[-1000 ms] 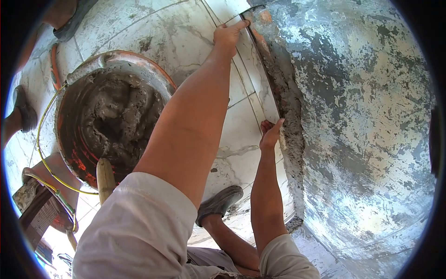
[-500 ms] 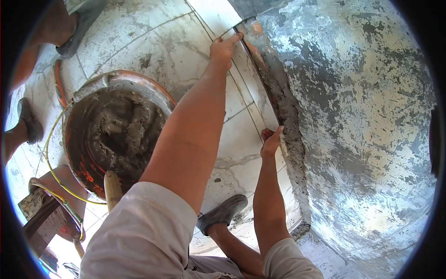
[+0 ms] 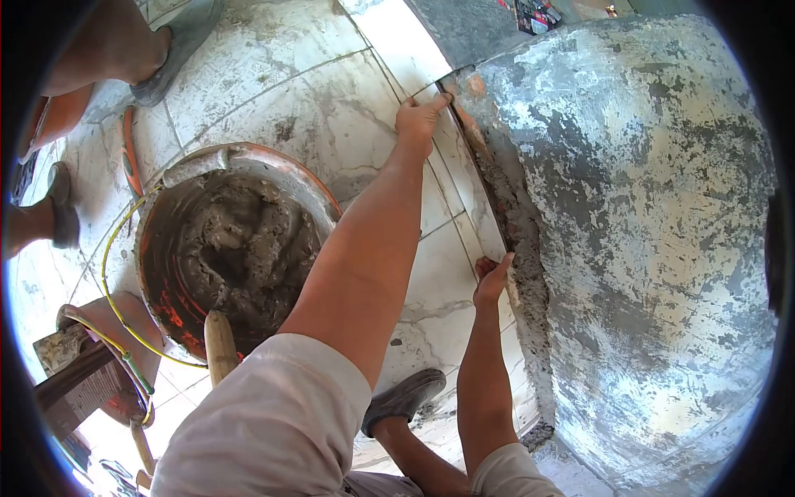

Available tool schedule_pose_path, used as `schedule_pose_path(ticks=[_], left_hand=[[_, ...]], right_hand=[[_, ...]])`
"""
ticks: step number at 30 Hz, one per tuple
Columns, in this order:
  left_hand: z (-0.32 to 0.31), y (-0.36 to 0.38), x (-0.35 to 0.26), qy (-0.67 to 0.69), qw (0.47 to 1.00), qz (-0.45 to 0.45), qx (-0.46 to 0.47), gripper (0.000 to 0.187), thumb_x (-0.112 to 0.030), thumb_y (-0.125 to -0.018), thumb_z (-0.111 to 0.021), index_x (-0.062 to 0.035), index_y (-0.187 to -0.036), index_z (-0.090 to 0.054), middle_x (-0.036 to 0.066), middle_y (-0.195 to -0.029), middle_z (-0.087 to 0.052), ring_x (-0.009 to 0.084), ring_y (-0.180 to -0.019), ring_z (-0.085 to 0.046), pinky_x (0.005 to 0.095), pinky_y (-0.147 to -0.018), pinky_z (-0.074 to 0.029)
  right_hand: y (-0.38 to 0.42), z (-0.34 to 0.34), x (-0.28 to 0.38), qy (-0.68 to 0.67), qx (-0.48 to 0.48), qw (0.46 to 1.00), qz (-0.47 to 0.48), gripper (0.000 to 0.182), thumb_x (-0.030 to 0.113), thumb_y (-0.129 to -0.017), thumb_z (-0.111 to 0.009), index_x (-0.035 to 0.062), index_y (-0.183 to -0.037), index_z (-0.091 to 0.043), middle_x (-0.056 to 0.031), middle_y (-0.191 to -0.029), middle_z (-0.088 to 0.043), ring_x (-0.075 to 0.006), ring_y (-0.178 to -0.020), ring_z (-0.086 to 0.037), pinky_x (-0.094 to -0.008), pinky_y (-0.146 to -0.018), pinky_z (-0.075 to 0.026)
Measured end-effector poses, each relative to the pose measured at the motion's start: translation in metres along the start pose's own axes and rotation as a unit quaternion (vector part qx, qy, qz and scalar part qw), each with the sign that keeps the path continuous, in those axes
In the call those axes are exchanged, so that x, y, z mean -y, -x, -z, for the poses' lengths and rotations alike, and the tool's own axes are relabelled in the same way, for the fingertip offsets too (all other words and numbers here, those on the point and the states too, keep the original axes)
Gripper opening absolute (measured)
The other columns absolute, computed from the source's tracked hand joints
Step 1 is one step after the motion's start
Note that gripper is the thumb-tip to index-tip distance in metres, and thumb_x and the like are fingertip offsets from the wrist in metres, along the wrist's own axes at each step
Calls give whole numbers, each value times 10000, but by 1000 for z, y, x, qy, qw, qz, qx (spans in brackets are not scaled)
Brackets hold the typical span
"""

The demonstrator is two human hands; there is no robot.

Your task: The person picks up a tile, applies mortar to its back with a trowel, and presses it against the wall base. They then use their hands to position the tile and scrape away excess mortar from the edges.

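Note:
A narrow white marble-look tile strip (image 3: 460, 174) stands along the foot of the rough wall (image 3: 646, 207). Near its far end, my left hand (image 3: 418, 124) grips it with the thumb over the top edge. My right hand (image 3: 492, 283) holds the nearer end, its thumb on that edge and its fingers curled on the front face. Behind the strip runs a rough gap with grey mortar (image 3: 530, 290) and exposed brick.
To the left, an orange-rimmed tub (image 3: 323, 195) holds wet mortar (image 3: 248, 240), with a wooden handle (image 3: 220, 344) leaning at its near side. A yellow cable (image 3: 108, 273) loops past it. Another person's feet (image 3: 166, 62) are at upper left. Marble-look tiles (image 3: 331, 108) cover the floor.
The camera view has shifted, so the scene sits lower and slightly to the right, with more showing beyond the wall. Both hands keep their hold on the tile strip.

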State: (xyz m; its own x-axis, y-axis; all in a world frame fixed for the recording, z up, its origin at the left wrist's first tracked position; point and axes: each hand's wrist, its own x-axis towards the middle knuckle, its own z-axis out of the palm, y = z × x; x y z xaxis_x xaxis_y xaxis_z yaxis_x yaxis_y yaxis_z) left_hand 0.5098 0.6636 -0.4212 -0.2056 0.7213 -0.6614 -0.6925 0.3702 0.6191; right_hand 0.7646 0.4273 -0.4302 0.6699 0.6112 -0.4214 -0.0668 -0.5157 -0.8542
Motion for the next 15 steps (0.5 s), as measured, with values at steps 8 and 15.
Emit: schedule_pose_path(ticks=[8, 15], left_hand=[[0, -4, 8, 37, 999, -25, 6, 873, -259, -630, -806, 109, -1293, -373, 185, -1212, -505, 265, -1094, -503, 329, -931, -394], [0, 4, 1, 57, 998, -11, 12, 904, -247, -630, -805, 105, -1311, -328, 199, -1269, -460, 287, -1166, -433, 375, -1004, -307]], right_hand=[[-2, 4, -1, -6, 20, 1000, -2, 687, 658, -843, -444, -8, -980, -540, -49, -816, -555, -148, -725, -550, -279, -712, -470], [-1, 5, 2, -2, 21, 1000, -12, 670, 658, -847, -435, 9, -979, -541, -51, -800, -557, -152, -735, -556, -285, -714, -468]])
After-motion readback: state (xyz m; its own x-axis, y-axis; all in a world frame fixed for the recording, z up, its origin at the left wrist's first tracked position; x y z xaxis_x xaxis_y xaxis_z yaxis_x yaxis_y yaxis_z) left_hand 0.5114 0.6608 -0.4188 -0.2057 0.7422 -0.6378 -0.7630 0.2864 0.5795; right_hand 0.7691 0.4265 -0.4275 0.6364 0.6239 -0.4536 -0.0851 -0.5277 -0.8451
